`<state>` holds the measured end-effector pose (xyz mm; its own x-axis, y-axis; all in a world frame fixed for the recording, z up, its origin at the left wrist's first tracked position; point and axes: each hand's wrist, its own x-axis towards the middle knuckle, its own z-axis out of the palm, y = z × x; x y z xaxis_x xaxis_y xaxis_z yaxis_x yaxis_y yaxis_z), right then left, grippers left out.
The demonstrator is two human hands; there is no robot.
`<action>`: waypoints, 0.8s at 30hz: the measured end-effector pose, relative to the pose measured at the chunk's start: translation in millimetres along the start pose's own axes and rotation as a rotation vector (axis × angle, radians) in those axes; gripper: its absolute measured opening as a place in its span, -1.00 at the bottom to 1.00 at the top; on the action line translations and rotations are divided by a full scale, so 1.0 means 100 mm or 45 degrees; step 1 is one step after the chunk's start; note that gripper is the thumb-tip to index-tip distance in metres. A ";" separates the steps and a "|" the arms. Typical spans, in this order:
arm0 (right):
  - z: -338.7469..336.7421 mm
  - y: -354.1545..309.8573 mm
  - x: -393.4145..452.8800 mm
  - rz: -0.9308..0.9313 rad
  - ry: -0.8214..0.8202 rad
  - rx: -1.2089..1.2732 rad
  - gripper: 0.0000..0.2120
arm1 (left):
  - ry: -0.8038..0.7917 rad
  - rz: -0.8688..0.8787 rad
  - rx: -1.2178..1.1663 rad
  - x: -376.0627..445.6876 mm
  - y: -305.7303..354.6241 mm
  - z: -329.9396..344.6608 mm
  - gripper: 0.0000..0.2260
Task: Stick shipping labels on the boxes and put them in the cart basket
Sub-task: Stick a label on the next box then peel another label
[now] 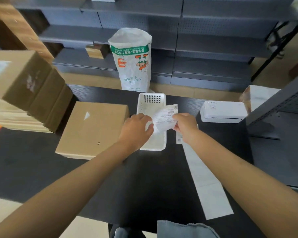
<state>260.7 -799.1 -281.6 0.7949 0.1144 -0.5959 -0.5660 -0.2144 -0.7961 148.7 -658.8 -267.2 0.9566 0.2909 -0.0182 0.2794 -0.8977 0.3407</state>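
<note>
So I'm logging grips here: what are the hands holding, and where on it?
Both hold a shipping label above the white tray: the right hand pinches its right edge, the left hand its lower left corner.

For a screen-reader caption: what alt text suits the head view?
Both hands, left hand and right hand, hold a printed shipping label above a white plastic basket on a black table. A cardboard box lies to the left, a white label printer to the right.
</note>
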 end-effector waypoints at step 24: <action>2.76 0.45 -0.46 0.088 -0.256 0.009 -0.97 | -0.191 -0.412 -0.360 -0.04 -2.80 -0.63 -0.80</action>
<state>138.3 -546.6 -319.7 0.6950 0.2908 -0.6575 -0.6195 -0.2219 -0.7530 61.1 -388.2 -302.9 0.8310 0.4718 -0.2948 0.5524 -0.6369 0.5378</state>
